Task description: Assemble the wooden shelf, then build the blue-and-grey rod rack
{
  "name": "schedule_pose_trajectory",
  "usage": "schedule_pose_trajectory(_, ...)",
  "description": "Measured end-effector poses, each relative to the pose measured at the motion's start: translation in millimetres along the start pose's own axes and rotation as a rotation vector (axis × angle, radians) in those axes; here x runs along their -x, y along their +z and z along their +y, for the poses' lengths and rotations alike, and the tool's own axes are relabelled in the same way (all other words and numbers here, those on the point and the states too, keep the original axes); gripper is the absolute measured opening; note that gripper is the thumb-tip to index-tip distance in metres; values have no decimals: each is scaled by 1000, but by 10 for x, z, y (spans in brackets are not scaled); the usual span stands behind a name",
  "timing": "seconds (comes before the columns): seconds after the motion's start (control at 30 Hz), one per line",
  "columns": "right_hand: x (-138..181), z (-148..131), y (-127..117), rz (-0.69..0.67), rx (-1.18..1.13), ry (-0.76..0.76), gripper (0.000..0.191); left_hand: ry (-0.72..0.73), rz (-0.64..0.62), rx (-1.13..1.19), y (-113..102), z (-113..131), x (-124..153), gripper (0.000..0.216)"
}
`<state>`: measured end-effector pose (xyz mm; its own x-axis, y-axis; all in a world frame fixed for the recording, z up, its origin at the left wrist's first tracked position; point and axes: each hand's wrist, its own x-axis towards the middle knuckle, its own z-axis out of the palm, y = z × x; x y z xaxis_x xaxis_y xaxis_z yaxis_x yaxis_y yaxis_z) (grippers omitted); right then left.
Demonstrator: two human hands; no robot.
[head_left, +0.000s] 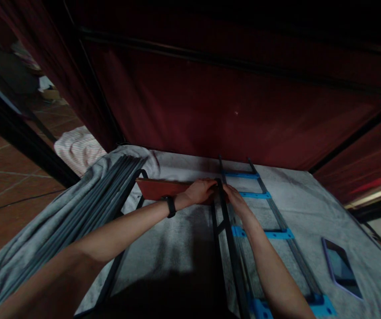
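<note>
A black metal frame (228, 230) stands in front of me, with a reddish-brown board (155, 189) spanning between its two sides at the far end. My left hand (201, 190), a black band on its wrist, reaches over the board to its right end. Its fingers are bent together against the inner side of the frame's right post; whatever they pinch is hidden. From the outer side, my right hand (234, 197) curls its fingers around the same post near the top corner. The two hands face each other across the post.
Several dark grey tubes (110, 201) lie on the grey bedding (296, 204) at left. A rack piece with blue crossbars (278, 233) lies at right, near a phone (341, 268). Dark red curtains (203, 110) hang behind; tiled floor (17, 190) shows at left.
</note>
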<state>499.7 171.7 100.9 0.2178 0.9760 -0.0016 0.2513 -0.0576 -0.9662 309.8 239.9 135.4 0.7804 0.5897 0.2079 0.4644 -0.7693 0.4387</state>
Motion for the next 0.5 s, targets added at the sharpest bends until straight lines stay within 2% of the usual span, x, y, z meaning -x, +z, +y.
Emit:
schedule_pose_trajectory(0.07,13,10,-35,18,78,22,61,61,75,88,-193,-70,88,41)
schedule_pose_trajectory(0.17,37,7,-129,112,169,80,68,38,218,168,-691,-311,365,37)
schedule_pose_trajectory(0.23,68,-19,-204,143,234,51,63,-119,355,209,-1055,-590,660,34)
schedule_pose_trajectory(0.3,107,-52,-268,121,315,-34,56,-324,476,296,-1329,-926,1044,35)
schedule_pose_trajectory(0.33,125,-64,-290,117,360,-83,53,-432,541,354,-1409,-1091,1262,35)
schedule_pose_trajectory(0.4,151,-68,-304,156,438,-170,52,-667,627,433,-1437,-1370,1711,32)
schedule_pose_trajectory(0.43,159,-58,-296,159,460,-195,52,-764,643,438,-1391,-1471,1921,28)
schedule_pose_trajectory(0.5,167,-20,-251,147,518,-212,54,-858,636,413,-1211,-1589,2261,20)
